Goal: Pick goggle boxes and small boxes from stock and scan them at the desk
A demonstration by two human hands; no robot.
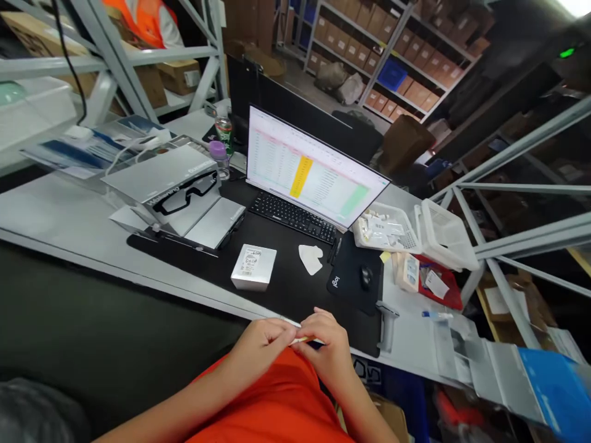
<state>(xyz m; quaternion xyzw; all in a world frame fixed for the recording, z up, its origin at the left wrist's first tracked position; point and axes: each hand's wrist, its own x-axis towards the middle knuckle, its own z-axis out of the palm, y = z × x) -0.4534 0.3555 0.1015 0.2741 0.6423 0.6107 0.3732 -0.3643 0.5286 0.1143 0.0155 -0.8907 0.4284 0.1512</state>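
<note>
Left hand (265, 341) and right hand (325, 335) are meeting at the counter's front edge, fingers curled almost closed, pinching a small pale item (302, 339) with a yellowish part between them; mostly covered, it is showing too little to identify. Both wrists are hanging above the orange shirt (272, 403).

Across the counter (50, 206), a black mat (289, 295) is spreading toward the monitor (316, 172) and keyboard (293, 216). Beyond the far edge, racks (406, 55) of brown boxes are lining the room, and grey metal frames (530, 237) are flanking both ends.

Near the front edge, left of the hands, a small silvery box (253, 267) is sitting on the mat. A white paper piece (311, 259) is lying farther back, and a mouse (366, 277) is resting on its pad (344, 289) by the mat's right edge. A grey stand-like object (388, 326) is occupying the mat's front right corner, while a large silver box (166, 175) is overlapping its left end. A white basket (409, 237) and a red tray (455, 299) are bordering the right side. Between hands, silvery box and paper, a strip of black mat is showing.
</note>
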